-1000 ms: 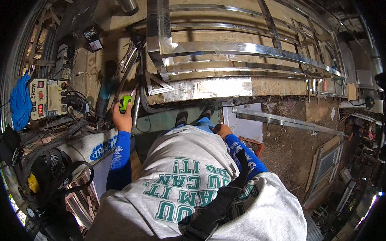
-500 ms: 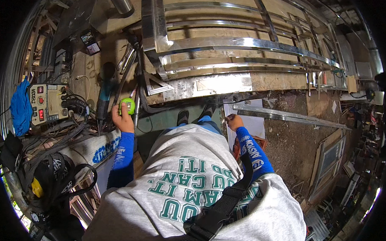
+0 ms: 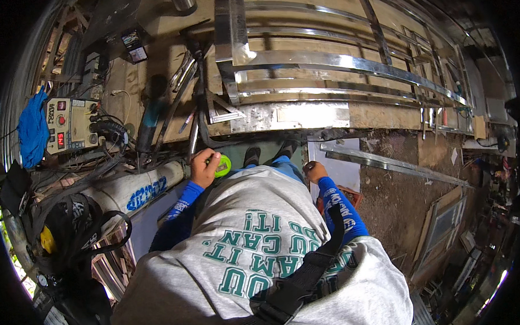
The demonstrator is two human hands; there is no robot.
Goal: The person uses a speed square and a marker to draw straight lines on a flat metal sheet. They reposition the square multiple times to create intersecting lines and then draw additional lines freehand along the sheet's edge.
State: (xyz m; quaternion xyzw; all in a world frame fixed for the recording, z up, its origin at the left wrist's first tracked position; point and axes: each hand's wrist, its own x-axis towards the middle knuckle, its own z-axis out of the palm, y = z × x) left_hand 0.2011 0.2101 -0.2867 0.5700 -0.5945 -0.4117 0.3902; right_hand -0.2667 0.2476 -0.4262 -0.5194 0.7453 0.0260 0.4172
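Observation:
A lime-green tape measure (image 3: 223, 166) sits in my left hand (image 3: 203, 169), whose fingers are wrapped round its side. That hand is in front of my body, short of the workbench edge. My right hand (image 3: 314, 171) is low by my right hip with its fingers curled in; whether anything small is inside them I cannot make out. Beyond both hands, a shiny metal frame (image 3: 336, 61) of square tubes lies on the wooden workbench (image 3: 384, 113). A triangular square (image 3: 227, 115) rests at the frame's near left corner.
To the left stand a welding machine (image 3: 70, 126) with a blue cloth (image 3: 34, 129) and a white gas cylinder (image 3: 132, 189). Cables and a dark-and-teal grinder-like tool (image 3: 150, 120) lie nearby. At right, a metal tube (image 3: 386, 161) slants over the dirt floor, near a framed panel (image 3: 442, 228).
My left hand has moved right and closer to my body, carrying the tape measure. My right hand has dropped slightly nearer to me. The view has shifted a little left.

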